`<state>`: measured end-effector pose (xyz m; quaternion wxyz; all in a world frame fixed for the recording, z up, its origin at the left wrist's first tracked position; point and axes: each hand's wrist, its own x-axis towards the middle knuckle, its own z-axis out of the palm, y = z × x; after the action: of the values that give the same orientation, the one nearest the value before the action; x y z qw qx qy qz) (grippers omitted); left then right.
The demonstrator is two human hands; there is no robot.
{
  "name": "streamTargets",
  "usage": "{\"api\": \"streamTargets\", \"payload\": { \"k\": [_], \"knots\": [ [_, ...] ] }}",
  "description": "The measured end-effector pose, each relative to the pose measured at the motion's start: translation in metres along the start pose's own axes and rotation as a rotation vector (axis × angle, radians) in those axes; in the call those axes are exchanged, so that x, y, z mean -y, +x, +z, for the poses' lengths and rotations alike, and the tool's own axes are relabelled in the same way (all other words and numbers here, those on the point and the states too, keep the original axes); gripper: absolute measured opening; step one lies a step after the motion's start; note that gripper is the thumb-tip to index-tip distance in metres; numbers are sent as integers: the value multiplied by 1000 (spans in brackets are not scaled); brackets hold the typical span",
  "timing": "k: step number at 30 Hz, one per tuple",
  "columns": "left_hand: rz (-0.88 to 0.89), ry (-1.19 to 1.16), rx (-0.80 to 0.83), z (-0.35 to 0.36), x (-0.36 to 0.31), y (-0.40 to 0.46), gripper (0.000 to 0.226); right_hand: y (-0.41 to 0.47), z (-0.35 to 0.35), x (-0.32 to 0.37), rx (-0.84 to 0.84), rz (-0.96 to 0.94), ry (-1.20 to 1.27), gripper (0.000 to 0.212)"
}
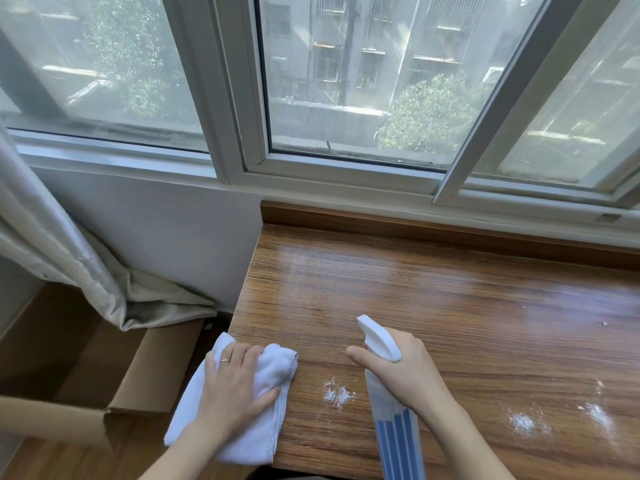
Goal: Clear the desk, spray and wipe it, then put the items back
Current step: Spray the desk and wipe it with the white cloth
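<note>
A wooden desk [433,292] stands under the window, its top wet and shiny. My left hand [235,382] lies flat with spread fingers on a folded white cloth [249,441] at the desk's front left corner. My right hand [398,368] grips the neck of a white spray bottle [394,434] with blue stripes, its white nozzle pointing away over the desk. White foam patches [337,394] sit between my hands, and more foam [526,422] lies at the right.
An open cardboard box [138,386] stands on the floor left of the desk. A grey curtain [52,237] hangs at the left and bunches over the box. The sliding window [346,98] runs along the desk's far edge.
</note>
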<state>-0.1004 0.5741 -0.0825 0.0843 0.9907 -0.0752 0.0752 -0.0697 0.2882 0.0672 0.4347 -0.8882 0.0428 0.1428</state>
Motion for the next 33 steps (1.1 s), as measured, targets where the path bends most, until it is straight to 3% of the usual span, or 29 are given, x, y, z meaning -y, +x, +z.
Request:
{"api": "streamTargets", "payload": {
  "k": [14, 23, 33],
  "knots": [
    [-177, 14, 192, -8, -9, 100, 79, 0, -8, -2, -33, -5, 10, 53],
    [-14, -24, 9, 3, -20, 38, 63, 5, -21, -4, -58, 20, 57, 55],
    [-97, 13, 41, 1, -35, 52, 61, 18, -26, -3, -65, 2, 45, 53]
  ]
}}
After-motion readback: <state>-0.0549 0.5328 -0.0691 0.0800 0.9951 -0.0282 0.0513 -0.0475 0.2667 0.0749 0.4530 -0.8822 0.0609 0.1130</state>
